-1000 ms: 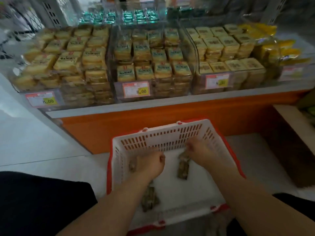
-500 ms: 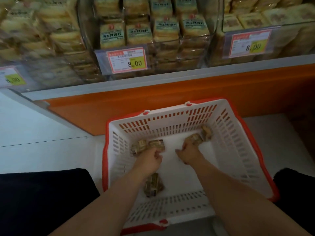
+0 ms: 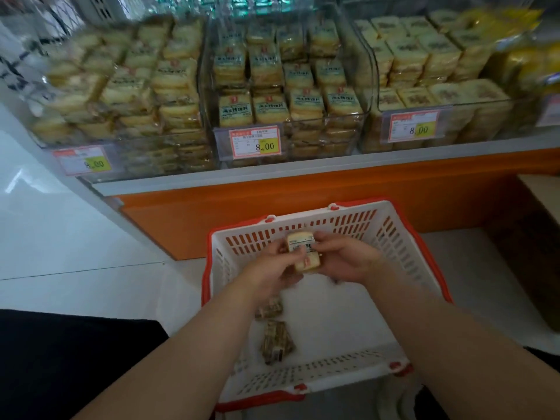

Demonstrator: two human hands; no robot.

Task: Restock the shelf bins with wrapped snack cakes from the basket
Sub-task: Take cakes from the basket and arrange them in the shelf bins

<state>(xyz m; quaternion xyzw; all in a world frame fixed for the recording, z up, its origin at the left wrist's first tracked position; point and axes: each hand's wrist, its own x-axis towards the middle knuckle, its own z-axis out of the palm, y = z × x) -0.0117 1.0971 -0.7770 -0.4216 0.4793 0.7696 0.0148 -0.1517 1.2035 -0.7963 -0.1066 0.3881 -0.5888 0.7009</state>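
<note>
Our left hand (image 3: 272, 268) and right hand (image 3: 342, 262) both grip one snack cake (image 3: 304, 253), fingers curled round it, over the basket (image 3: 403, 237); two more cakes (image 3: 275, 341) lie inside.

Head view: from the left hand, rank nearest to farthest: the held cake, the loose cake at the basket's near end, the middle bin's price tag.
1. Held cake, gripped by left hand.
2. Loose cake, below, on the basket floor.
3. Price tag, up on the shelf.

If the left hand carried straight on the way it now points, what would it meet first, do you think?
Probably the basket's far slatted wall. The left hand, holding a wrapped cake together with the right hand, points up and forward above the basket; depth is unclear, so it might pass over the rim toward the orange shelf base.
</note>
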